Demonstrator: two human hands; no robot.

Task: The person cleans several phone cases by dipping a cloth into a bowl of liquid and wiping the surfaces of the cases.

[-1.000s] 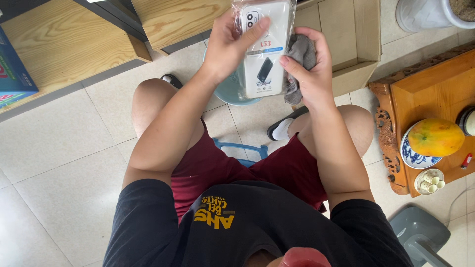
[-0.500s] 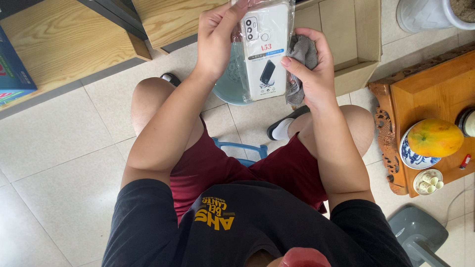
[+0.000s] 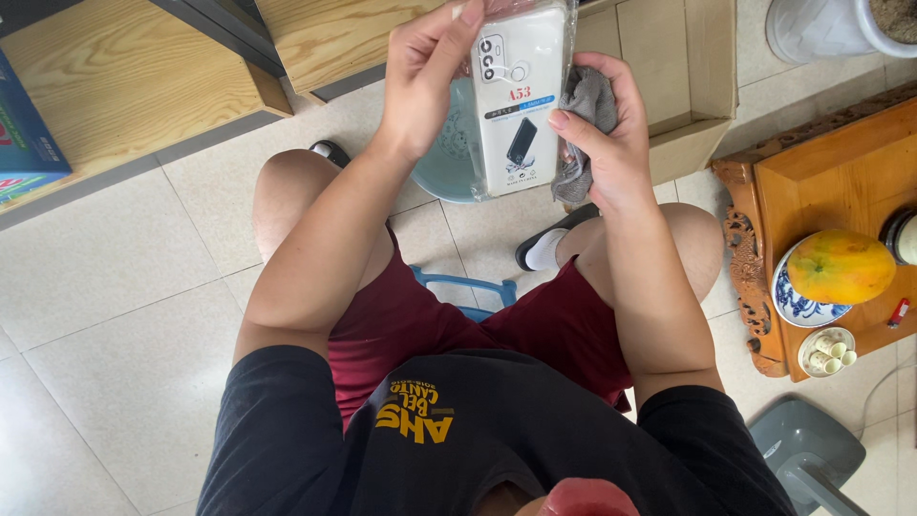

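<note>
Packaged phone case: clear plastic sleeve over a white card insert, small dark phone picture printed low on it; held upright above the knees, over a teal bowl on the floor tiles. Left hand: fingers closed on the packet's left edge, index fingertip at its top. Right hand: thumb pressed to the packet's right edge, remaining fingers bunching a grey cloth. Bowl contents cannot be made out. Cardboard box behind: open. Blue-patterned plate on wooden tray: one yellow-orange mango.

A grey cloth, teal bowl, maroon shorts, and a blue-patterned white plate.
</note>
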